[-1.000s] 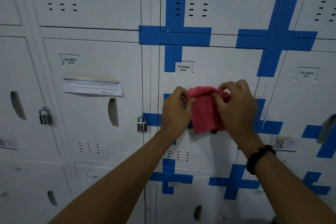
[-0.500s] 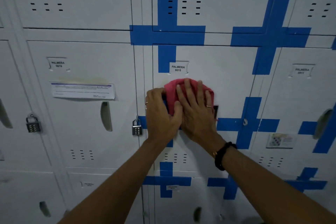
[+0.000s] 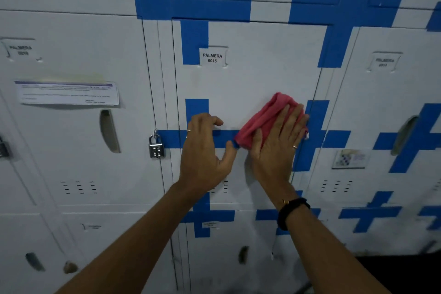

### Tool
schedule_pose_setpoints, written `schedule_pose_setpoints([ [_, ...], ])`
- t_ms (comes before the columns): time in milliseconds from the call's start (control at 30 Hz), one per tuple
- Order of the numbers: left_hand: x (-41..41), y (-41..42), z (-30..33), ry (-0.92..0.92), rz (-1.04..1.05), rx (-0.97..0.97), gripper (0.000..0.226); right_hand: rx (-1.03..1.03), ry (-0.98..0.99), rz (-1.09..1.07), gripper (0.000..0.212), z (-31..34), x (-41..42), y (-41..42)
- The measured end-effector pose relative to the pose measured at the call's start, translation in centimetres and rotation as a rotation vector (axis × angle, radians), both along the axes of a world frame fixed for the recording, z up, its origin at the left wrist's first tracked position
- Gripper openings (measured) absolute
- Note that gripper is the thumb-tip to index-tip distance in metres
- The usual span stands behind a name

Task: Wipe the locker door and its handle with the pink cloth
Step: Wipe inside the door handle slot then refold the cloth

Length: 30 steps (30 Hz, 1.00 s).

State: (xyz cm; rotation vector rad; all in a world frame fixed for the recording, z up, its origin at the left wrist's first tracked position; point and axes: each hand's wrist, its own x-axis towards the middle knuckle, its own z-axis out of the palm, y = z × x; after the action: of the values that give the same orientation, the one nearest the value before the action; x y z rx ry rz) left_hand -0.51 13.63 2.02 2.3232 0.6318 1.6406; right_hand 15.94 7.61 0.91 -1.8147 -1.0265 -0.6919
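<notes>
The white locker door [image 3: 250,74], labelled PALMERA 0015 and crossed by blue tape, fills the middle of the head view. My right hand [image 3: 278,141] lies flat on the pink cloth [image 3: 260,120] and presses it against the door near its right edge. The cloth and hand cover the place where the door's handle would be, so the handle is hidden. My left hand [image 3: 205,148] rests against the door just left of the cloth, fingers curled and apart, holding nothing.
A combination padlock [image 3: 156,147] hangs at the door's left edge. The left-hand locker carries a taped paper notice [image 3: 68,93] and a recessed handle [image 3: 109,130]. The right-hand locker has a sticker [image 3: 349,159] and a handle [image 3: 404,135].
The cloth went from being held between both hands to pressed on the door. My right hand has slid it rightward and down; my left hand has come off it.
</notes>
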Motion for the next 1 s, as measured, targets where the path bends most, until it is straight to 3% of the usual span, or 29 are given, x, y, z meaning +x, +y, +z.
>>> schedule_pose_setpoints([
  [233, -1.4, 0.5, -4.4, 0.238, 0.027, -0.004, 0.052, -0.201, 0.054, 0.094, 0.084, -11.4, 0.9, -3.0],
  [333, -2.5, 1.1, -5.0, 0.223, 0.027, -0.065, 0.046, -0.229, -0.038, 0.092, 0.083, -11.3, 1.7, -2.6],
  [433, -2.9, 1.1, -4.9, 0.174, 0.005, -0.118, 0.040, -0.320, -0.255, 0.078, 0.081, -10.0, 1.5, -1.4],
  [567, -2.7, 0.2, -5.5, 0.129, 0.016, -0.169, 0.048, -0.396, -0.478, 0.077, 0.081, -9.0, 1.1, -0.2],
  [700, -1.6, -0.6, -6.7, 0.111, 0.059, -0.211, 0.059, -0.391, -0.514, 0.104, 0.077, -9.2, 1.2, 0.0],
  [900, -0.2, -1.4, -7.4, 0.306, 0.011, -0.209, 0.064, -0.585, -0.840, 0.316, 0.079, -12.3, 3.2, -1.5],
  [1000, -0.9, -1.5, -6.6, 0.338, -0.046, -0.197, 0.056, -0.609, -0.800, 0.241, 0.084, -12.5, 6.4, -3.1],
])
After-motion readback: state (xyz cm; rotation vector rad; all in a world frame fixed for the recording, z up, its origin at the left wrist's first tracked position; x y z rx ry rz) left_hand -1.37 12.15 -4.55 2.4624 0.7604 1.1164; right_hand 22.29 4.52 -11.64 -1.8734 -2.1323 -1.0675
